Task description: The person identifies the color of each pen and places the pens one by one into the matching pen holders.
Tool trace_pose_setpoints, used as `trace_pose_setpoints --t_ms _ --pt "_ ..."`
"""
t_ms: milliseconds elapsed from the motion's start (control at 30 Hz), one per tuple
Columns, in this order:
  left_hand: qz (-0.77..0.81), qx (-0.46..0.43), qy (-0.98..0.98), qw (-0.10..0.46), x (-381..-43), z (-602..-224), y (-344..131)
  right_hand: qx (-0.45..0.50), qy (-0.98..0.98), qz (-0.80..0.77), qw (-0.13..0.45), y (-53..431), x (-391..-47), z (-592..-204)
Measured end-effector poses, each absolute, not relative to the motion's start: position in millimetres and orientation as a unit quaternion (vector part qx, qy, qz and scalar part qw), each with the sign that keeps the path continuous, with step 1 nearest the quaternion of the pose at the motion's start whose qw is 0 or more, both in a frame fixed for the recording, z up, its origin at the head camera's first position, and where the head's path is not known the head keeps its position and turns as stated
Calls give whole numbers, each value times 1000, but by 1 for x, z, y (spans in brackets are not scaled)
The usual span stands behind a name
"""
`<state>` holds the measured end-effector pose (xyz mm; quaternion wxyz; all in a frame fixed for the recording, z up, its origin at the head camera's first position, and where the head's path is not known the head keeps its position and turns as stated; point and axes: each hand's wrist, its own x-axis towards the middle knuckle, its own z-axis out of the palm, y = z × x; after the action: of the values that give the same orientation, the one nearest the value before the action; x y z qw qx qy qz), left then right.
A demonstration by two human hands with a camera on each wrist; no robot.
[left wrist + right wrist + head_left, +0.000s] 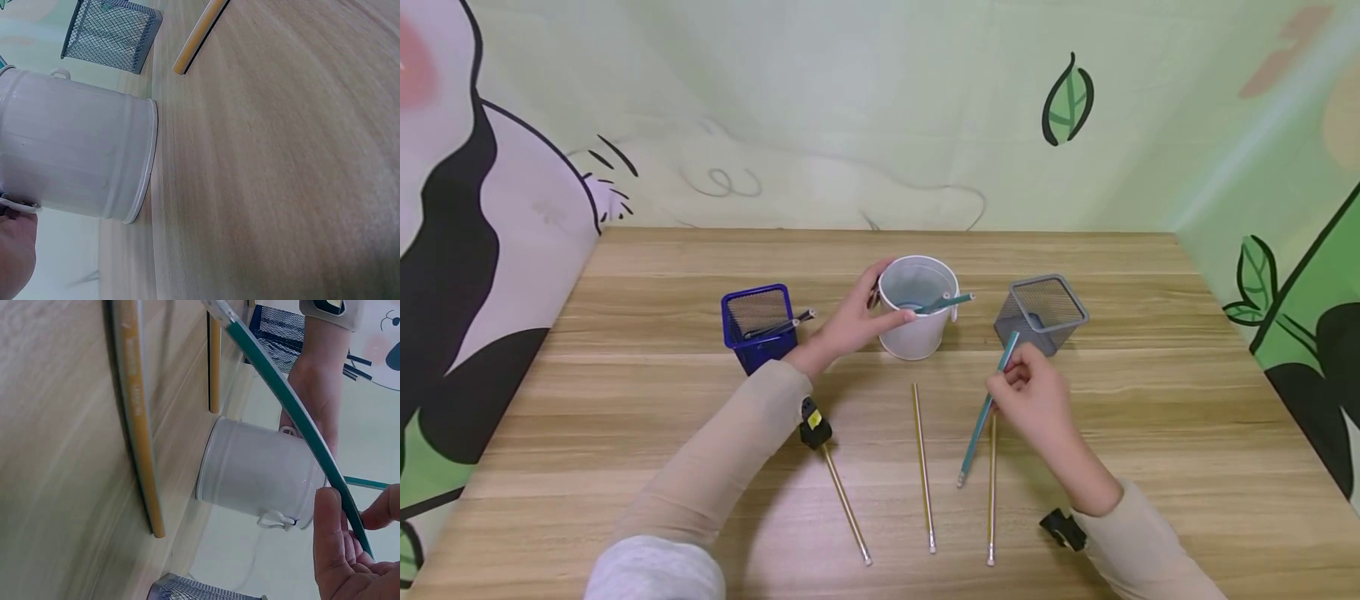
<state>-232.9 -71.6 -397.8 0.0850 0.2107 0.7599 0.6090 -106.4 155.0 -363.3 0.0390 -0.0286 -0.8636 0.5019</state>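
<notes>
My left hand (853, 318) holds a small white metal bucket (913, 340) by its left side, thumb over the front rim and fingers behind. The bucket stands upright, with two teal pencils (961, 300) leaning in it and poking out over the right rim. Between thumb and fingers, my right hand (1033, 396) pinches another teal pencil (976, 442) above the table, to the right of the bucket. That pencil slants, its eraser end low and toward me. In the right wrist view, the teal pencil (284, 394) crosses in front of the bucket (256, 469).
Left of the bucket is a blue mesh pencil holder (733, 337) with dark pencils (803, 317) inside. A grey mesh holder (1078, 321) stands to the right. Three yellow pencils, left (846, 504), middle (923, 467) and right (992, 492), lie on the wooden table (662, 267).
</notes>
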Motion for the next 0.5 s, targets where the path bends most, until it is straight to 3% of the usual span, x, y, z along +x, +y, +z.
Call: trace_pose_setpoints --t_ms 500 --pt "606 208 763 89 -233 -397 -72 11 -818 541 194 164 -108 -360"
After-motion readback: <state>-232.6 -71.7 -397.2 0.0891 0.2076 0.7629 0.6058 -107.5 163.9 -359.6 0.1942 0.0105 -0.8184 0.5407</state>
